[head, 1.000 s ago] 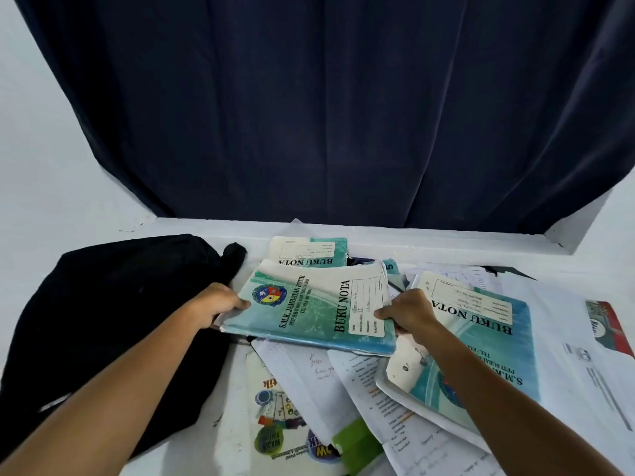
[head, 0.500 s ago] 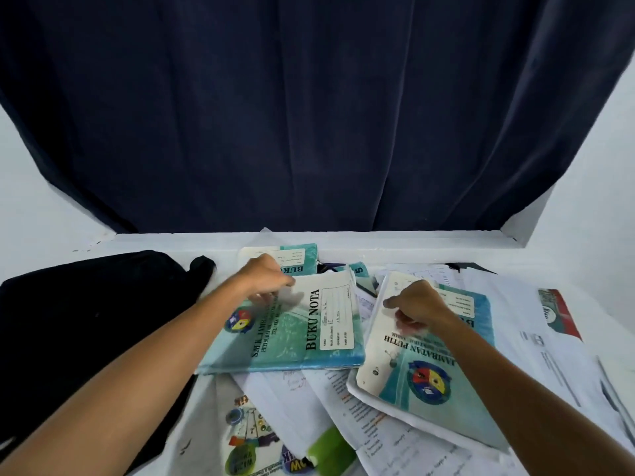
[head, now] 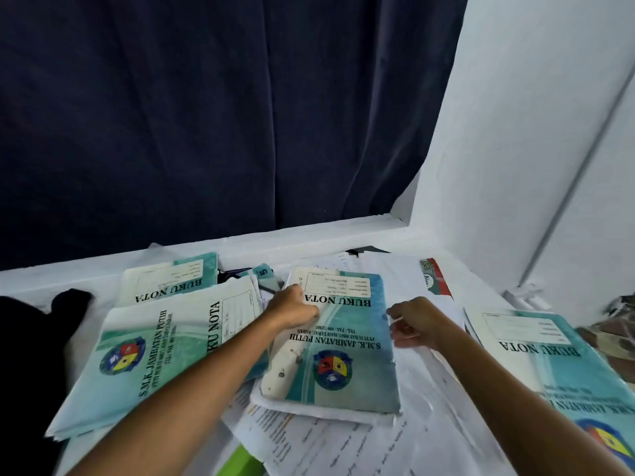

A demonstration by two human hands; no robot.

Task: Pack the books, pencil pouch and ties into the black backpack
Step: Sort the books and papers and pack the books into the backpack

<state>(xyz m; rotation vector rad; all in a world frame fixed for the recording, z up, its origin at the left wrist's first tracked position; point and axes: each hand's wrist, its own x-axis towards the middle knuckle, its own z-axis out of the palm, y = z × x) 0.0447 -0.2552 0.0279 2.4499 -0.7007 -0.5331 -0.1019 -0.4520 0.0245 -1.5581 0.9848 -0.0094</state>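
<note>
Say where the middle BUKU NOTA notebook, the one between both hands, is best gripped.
Probably by its right long edge, from the right. The middle notebook lies flat on loose papers, and that edge is free beside the right hand; the left hand already rests at its upper left.

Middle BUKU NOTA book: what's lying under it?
The middle book lies on a white booklet, on loose printed sheets. The left hand rests on its cover. Anything deeper is covered.

dark navy curtain (head: 206, 115), white wall (head: 532, 132)
</note>
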